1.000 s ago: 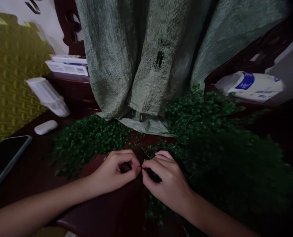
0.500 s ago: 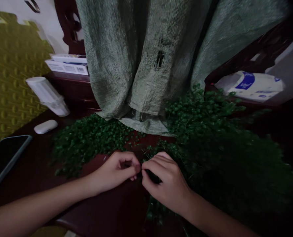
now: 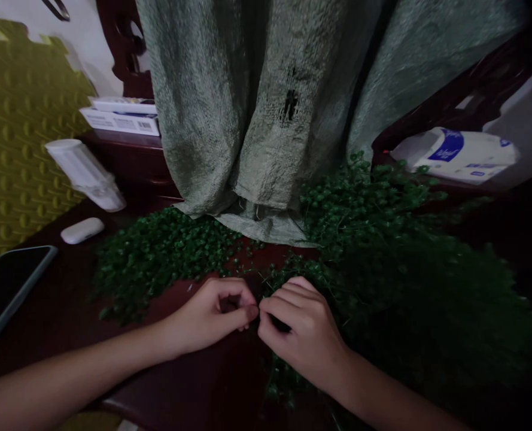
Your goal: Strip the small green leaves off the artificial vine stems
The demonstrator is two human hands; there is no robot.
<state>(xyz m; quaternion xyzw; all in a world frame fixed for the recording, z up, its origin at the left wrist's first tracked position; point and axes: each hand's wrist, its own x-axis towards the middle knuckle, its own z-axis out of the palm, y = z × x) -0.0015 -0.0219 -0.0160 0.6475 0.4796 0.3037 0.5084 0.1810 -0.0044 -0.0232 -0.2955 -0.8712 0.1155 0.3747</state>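
My left hand [image 3: 223,308] and my right hand [image 3: 299,317] meet fingertip to fingertip low in the middle of the view. Thumb and forefinger are pinched together on each; whatever lies between them is too small and dark to make out. Just beyond my left hand spreads a heap of small green plant heads [image 3: 158,254]. A larger pile of leafy green stems [image 3: 382,239] lies beside and behind my right hand, with some stems reaching under it. A few loose green bits lie between the two heaps.
A grey-green woven sack [image 3: 203,120] hangs down behind the heaps onto the dark red wooden surface [image 3: 176,389]. At left are a phone [image 3: 12,293], a white earbud case [image 3: 82,230], a white plastic container [image 3: 86,173] and boxes [image 3: 119,120]. A tissue pack [image 3: 472,155] sits at right.
My left hand has shifted slightly right, so its fingertips now touch those of my right hand. The plant heaps look the same.
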